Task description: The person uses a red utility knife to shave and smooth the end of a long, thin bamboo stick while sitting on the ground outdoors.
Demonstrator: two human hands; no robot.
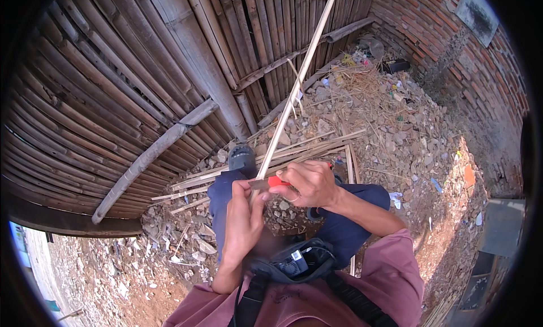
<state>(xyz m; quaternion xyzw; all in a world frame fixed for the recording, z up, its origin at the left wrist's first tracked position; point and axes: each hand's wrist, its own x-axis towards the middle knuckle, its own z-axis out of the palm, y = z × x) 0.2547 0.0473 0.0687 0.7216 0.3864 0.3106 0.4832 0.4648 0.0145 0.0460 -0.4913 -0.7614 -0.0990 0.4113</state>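
Observation:
My left hand (242, 218) is closed around the lower end of a long, pale bamboo strip (283, 119), which slants up and away to the top of the view. In my right hand (310, 183) is a knife with a red handle (277, 181). Its short, wide grey blade (259, 184) lies against the strip, right at the fingertips of my left hand. A thin curled sliver (297, 84) stands off the strip further up. Part of the knife handle is hidden under my right fingers.
Several cut bamboo strips (308, 150) lie on the rubble-strewn ground beyond my knees. A bamboo slat wall (113, 101) rises on the left, a brick wall (452, 61) on the far right. An open black waist bag (300, 262) sits at my lap.

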